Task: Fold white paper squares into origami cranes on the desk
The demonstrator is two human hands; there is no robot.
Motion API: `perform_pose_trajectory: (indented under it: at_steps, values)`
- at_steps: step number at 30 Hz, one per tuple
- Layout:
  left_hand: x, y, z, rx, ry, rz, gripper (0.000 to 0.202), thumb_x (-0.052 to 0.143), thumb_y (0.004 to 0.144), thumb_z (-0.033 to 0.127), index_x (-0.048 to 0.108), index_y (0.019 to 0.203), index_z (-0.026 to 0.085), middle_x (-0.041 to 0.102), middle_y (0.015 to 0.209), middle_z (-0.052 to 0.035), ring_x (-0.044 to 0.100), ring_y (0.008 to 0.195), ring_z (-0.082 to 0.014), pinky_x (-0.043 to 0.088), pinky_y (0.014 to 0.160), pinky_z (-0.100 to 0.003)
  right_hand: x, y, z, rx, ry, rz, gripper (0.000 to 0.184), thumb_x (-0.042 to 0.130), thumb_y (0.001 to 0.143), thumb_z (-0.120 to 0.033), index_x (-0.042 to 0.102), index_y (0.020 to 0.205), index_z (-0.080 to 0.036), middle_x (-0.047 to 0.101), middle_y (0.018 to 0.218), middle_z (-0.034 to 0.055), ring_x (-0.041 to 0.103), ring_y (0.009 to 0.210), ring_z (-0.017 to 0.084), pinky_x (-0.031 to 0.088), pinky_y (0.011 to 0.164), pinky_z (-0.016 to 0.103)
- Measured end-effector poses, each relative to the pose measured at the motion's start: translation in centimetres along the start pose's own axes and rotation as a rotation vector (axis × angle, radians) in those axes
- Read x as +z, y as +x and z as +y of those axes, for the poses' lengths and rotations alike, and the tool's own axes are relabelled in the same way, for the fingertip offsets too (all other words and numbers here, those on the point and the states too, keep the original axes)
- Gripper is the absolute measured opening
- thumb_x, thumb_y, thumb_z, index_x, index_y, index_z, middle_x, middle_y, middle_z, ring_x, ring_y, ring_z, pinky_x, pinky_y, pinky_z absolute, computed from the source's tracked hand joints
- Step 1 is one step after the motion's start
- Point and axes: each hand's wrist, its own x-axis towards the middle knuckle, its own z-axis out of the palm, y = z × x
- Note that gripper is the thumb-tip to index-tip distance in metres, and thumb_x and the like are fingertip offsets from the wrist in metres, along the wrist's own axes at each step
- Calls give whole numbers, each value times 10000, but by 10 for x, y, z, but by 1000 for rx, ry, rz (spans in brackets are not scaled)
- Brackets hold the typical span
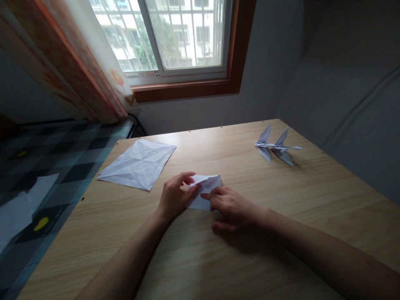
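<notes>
A small folded sheet of white paper (200,203) lies on the wooden table between my two hands. My left hand (177,192) is closed on its left side, the thumb on top of the paper and the curled fingers at the far edge. On the right side, my right hand (229,204) presses the paper with its index finger extended and the other fingers bent. Part of the paper's upper layer is lifted toward the far edge. The hands cover both of its sides.
A creased, unfolded paper square (140,162) lies at the table's back left. A folded paper figure with pointed wings (275,146) stands at the back right. Left of the table (312,196), white paper (28,208) rests on a checked cloth (18,146). Beyond are a curtain (78,54) and window.
</notes>
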Motion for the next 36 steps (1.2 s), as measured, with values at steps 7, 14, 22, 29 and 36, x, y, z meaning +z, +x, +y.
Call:
perform_pose_trajectory:
  at_steps: [7,14,22,29,36]
  values:
    - [-1,-5,-14,51,84,-99,150,621,811,160,630,956,197,635,755,-4,608,689,-139,509,607,-236,0,-1,1,42,-5,35,507,637,824,-411,585,1202,-77,658,1126,195,511,1121,327,428,934,472]
    - [-6,-3,-6,185,236,-169,123,552,907,228,640,833,185,649,722,-36,587,693,-161,478,649,-276,3,-2,2,41,7,74,458,642,823,-410,592,1156,-100,633,1174,197,507,1150,313,426,953,464]
    - [-2,-3,4,277,249,-218,282,521,936,287,636,697,190,659,702,-47,585,688,-161,469,671,-285,2,-3,-1,14,-57,103,289,618,836,-404,609,962,-144,612,1281,172,544,1130,312,444,940,451]
    - [2,-4,1,20,134,-78,180,466,933,252,631,900,188,661,746,-35,606,650,-148,475,609,-255,11,0,2,-200,-98,193,236,542,917,-346,610,1037,-155,663,1224,135,603,1048,242,478,861,388]
    - [1,-1,-6,-166,-51,-126,115,593,824,211,640,927,189,662,725,3,592,601,-120,473,570,-227,1,-11,19,-48,-233,533,315,487,875,-58,634,1081,-246,610,1296,68,527,1168,239,435,966,436]
